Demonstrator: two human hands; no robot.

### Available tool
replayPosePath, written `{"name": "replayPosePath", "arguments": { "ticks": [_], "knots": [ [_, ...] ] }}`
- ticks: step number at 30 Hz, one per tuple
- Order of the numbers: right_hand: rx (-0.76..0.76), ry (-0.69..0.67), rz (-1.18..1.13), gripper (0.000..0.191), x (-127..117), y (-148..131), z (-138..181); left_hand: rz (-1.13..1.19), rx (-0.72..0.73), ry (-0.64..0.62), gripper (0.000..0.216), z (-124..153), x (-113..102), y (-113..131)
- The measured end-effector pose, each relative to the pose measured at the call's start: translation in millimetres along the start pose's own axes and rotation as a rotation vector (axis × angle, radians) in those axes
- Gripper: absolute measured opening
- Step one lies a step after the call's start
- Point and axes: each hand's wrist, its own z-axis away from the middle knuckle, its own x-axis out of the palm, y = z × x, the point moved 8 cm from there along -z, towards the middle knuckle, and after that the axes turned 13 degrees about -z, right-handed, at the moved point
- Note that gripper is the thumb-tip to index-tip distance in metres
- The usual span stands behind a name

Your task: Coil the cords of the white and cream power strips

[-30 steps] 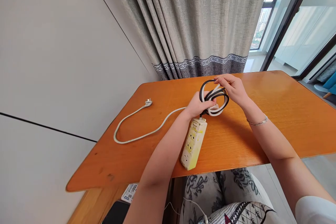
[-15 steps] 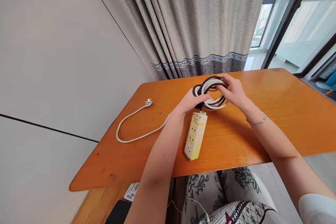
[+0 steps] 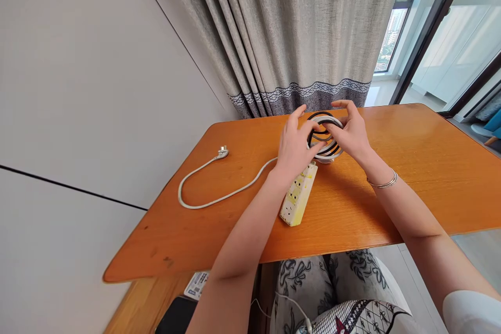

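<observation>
Cable coil (image 3: 329,153) sits just beyond power strip (image 3: 299,195), over table (image 3: 422,182). Right hand (image 3: 354,136) grasps the loops; left hand's (image 3: 294,147) grip loose, fingers spread beside them. Apparently shaping the coil; next move calls for keeping loops together.

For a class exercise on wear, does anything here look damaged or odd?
The power strip beside the left hand is off-white blotched with yellow, suggesting staining. The table has dark marks toward its front left corner, possibly scuffs.

Black-and-white cable coil (image 3: 329,153), cream power strip (image 3: 300,196) (one side yellowish), orange-brown table (image 3: 418,177), grey curtain (image 3: 301,26) with patterned hem (image 3: 319,90).
</observation>
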Motion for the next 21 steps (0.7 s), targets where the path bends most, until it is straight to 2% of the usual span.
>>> {"name": "replayPosePath", "arguments": {
  "ticks": [4, 8, 11, 18, 21],
  "knots": [
    [0.035, -0.013, -0.017, 0.056, 3, 4, 1, -0.148, 0.120, -0.057, 0.025, 6, 6, 14],
    [0.037, -0.034, -0.143, 0.057, 9, 6, 2, -0.201, 0.138, -0.063, 0.021, 6, 10, 13],
    [0.033, -0.068, -0.154, 0.056, 13, 5, 2, -0.227, 0.146, -0.062, 0.014, 5, 13, 14],
    [-0.086, -0.039, -0.022, 0.026, -5, -15, -1, -0.156, 0.206, -0.115, 0.010, 4, 19, 18],
    [-0.029, -0.113, -0.126, 0.025, -5, -9, -5, -0.037, 0.258, -0.121, 0.004, 3, 16, 22]
  ]
}}
